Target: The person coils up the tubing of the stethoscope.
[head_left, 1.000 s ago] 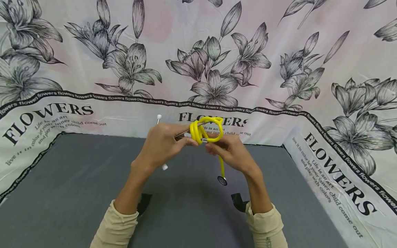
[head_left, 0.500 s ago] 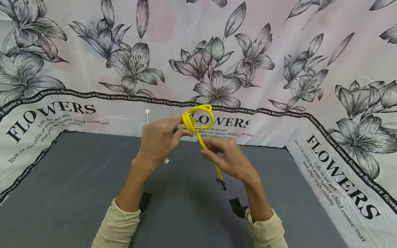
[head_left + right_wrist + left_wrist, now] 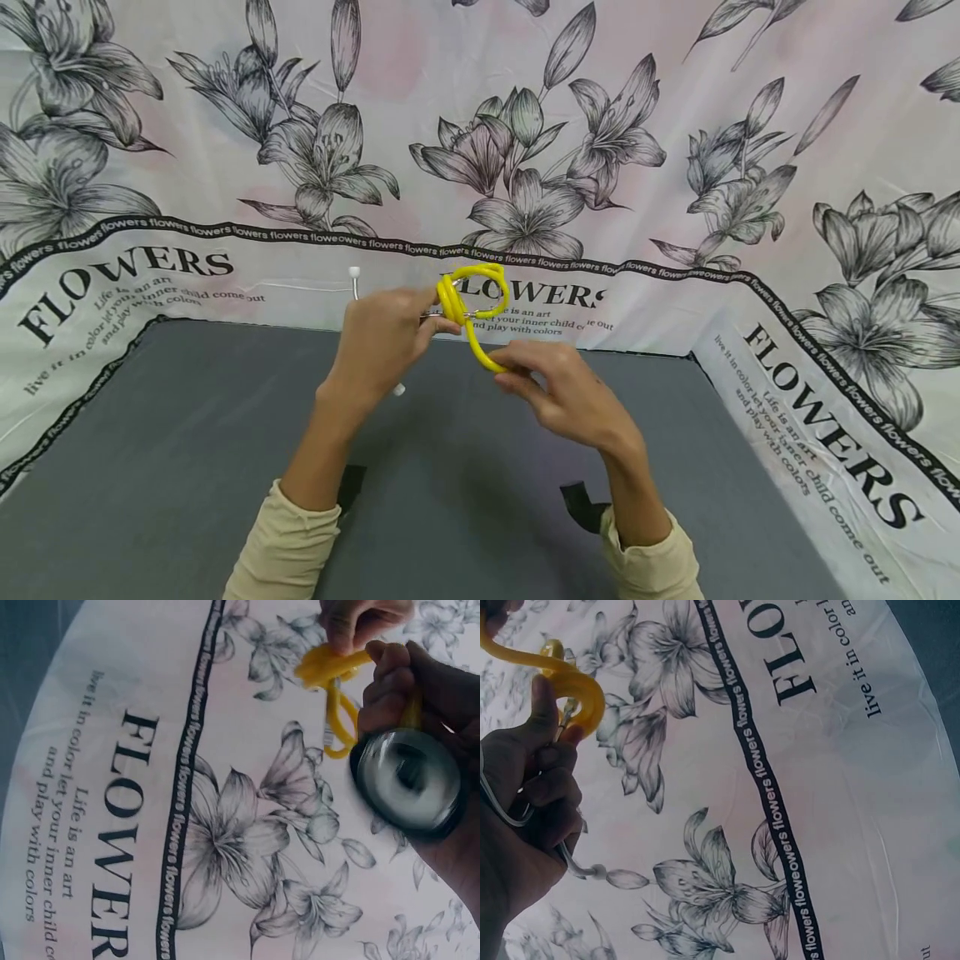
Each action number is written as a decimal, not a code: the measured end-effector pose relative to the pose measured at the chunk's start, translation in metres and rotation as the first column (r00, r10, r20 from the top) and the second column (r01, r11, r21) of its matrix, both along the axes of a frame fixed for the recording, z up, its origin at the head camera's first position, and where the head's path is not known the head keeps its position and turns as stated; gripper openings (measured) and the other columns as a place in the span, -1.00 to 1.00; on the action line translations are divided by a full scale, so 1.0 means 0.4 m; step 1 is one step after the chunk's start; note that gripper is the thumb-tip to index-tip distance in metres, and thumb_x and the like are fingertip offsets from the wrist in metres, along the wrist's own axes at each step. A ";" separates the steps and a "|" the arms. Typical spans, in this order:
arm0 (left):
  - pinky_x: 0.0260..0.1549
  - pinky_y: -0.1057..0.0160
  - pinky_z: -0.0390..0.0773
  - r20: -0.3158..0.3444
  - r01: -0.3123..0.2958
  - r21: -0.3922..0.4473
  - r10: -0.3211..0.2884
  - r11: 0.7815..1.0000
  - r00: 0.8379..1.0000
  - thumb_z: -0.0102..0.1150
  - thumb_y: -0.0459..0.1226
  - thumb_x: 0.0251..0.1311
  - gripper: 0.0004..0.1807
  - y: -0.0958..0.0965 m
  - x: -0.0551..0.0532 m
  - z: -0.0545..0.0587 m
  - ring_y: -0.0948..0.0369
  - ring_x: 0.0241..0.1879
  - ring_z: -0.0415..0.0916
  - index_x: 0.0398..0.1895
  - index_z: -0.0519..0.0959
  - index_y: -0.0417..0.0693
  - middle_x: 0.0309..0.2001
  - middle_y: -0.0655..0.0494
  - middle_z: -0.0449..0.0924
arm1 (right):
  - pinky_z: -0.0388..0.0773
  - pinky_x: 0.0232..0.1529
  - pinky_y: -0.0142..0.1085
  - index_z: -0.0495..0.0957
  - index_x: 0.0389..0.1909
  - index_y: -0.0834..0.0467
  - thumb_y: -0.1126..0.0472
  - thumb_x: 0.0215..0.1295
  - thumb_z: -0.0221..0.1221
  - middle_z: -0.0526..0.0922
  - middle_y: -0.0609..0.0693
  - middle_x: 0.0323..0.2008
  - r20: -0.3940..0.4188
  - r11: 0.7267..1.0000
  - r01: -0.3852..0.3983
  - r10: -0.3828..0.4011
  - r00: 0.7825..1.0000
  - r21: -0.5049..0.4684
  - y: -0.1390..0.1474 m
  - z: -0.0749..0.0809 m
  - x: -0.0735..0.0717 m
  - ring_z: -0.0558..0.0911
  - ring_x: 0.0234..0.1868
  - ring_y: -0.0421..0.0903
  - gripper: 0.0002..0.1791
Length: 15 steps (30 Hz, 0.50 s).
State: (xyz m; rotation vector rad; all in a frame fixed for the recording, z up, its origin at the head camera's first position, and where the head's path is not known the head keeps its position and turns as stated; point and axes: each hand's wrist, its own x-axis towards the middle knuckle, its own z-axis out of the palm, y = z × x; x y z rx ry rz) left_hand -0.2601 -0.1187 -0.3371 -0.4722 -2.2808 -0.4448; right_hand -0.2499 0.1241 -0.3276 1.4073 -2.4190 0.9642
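A stethoscope with yellow tubing is held up above the table between both hands. Its tube is wound in coils around the metal ear tubes, with a loop standing out to the right. My left hand grips the metal part beside the coils, its thumb against the yellow tube in the left wrist view. White eartips stick out beyond that hand. My right hand pinches the loose tube below and right of the coils. In the right wrist view the round chest piece hangs by the right palm; the head view hides it.
A grey table lies under the hands. Behind it and along the sides hangs a white cloth printed with flowers and lettering. Black patches show on the table near both forearms.
The right hand has moved down along the tube, pulling its free part away from the coils. Both hands and the coils shifted slightly left. The chest piece has gone out of sight in the head view.
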 end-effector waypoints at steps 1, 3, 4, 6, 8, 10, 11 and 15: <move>-0.64 0.18 0.56 0.006 -0.005 -0.020 0.005 1.000 1.000 0.51 0.00 0.08 -0.63 0.005 0.002 0.000 0.13 -0.63 0.54 -0.18 0.75 -0.06 -0.58 0.06 0.67 | 0.58 -0.34 -0.34 0.70 -0.04 0.24 0.43 0.41 0.25 0.69 -0.03 -0.36 -0.015 1.000 0.013 -0.013 1.000 -0.008 0.005 0.000 0.001 0.55 -0.39 -0.26 -0.82; -0.64 0.18 0.57 0.016 -0.009 -0.061 0.010 0.998 1.000 0.51 0.01 0.06 -0.61 0.013 0.005 0.000 0.16 -0.64 0.50 -0.19 0.75 -0.06 -0.61 0.07 0.62 | 0.55 -0.35 -0.36 0.71 -0.03 0.26 0.45 0.42 0.23 0.67 -0.03 -0.36 -0.048 0.999 0.029 -0.030 0.998 -0.024 0.011 0.000 0.002 0.52 -0.39 -0.26 -0.81; -0.64 0.19 0.56 0.020 -0.009 -0.081 0.011 0.997 1.000 0.51 0.02 0.05 -0.60 0.016 0.006 -0.001 0.17 -0.64 0.48 -0.17 0.75 -0.06 -0.63 0.09 0.60 | 0.54 -0.36 -0.36 0.71 -0.03 0.27 0.47 0.41 0.22 0.66 -0.02 -0.37 -0.070 0.999 0.031 -0.033 0.997 -0.032 0.013 -0.002 0.002 0.52 -0.39 -0.25 -0.80; -0.65 0.22 0.52 0.032 -0.010 -0.115 0.014 0.993 0.999 0.50 0.05 0.03 -0.57 0.023 0.008 -0.002 0.20 -0.66 0.41 -0.17 0.75 -0.06 -0.66 0.11 0.55 | 0.55 -0.35 -0.37 0.71 -0.03 0.30 0.50 0.39 0.22 0.69 0.02 -0.33 -0.113 0.998 0.035 -0.040 0.993 -0.048 0.016 -0.003 0.001 0.54 -0.38 -0.23 -0.79; -0.66 0.26 0.50 0.054 0.004 -0.130 0.003 0.992 0.999 0.50 0.06 0.02 -0.53 0.028 0.010 -0.003 0.23 -0.66 0.36 -0.13 0.76 -0.08 -0.66 0.12 0.53 | 0.56 -0.35 -0.38 0.72 -0.05 0.32 0.54 0.36 0.22 0.71 0.07 -0.29 -0.142 0.997 0.041 -0.049 0.989 -0.060 0.019 -0.003 -0.001 0.56 -0.36 -0.19 -0.77; -0.63 0.29 0.48 0.080 0.031 -0.149 -0.019 0.988 0.997 0.49 0.07 0.00 -0.51 0.033 0.011 -0.003 0.24 -0.64 0.32 -0.13 0.76 -0.09 -0.65 0.13 0.53 | 0.59 -0.34 -0.37 0.74 -0.08 0.31 0.57 0.32 0.23 0.73 0.10 -0.26 -0.177 0.996 0.053 -0.064 0.982 -0.068 0.020 -0.002 -0.001 0.59 -0.35 -0.17 -0.76; -0.62 0.30 0.48 0.092 0.047 -0.159 -0.033 0.986 0.995 0.50 0.07 -0.01 -0.50 0.035 0.012 -0.004 0.24 -0.63 0.33 -0.14 0.76 -0.09 -0.63 0.13 0.55 | 0.61 -0.32 -0.35 0.74 -0.11 0.31 0.60 0.29 0.24 0.74 0.11 -0.25 -0.194 0.995 0.063 -0.076 0.978 -0.073 0.021 -0.002 -0.002 0.60 -0.34 -0.15 -0.75; -0.55 0.29 0.56 0.131 0.138 -0.216 -0.112 0.966 0.985 0.52 0.06 -0.02 -0.57 0.043 0.013 -0.007 0.24 -0.58 0.45 -0.26 0.71 -0.06 -0.51 0.14 0.69 | 0.67 -0.25 -0.27 0.76 -0.22 0.28 0.68 0.16 0.26 0.72 0.07 -0.31 -0.269 0.988 0.124 -0.145 0.952 -0.095 0.026 0.000 -0.005 0.63 -0.29 -0.10 -0.70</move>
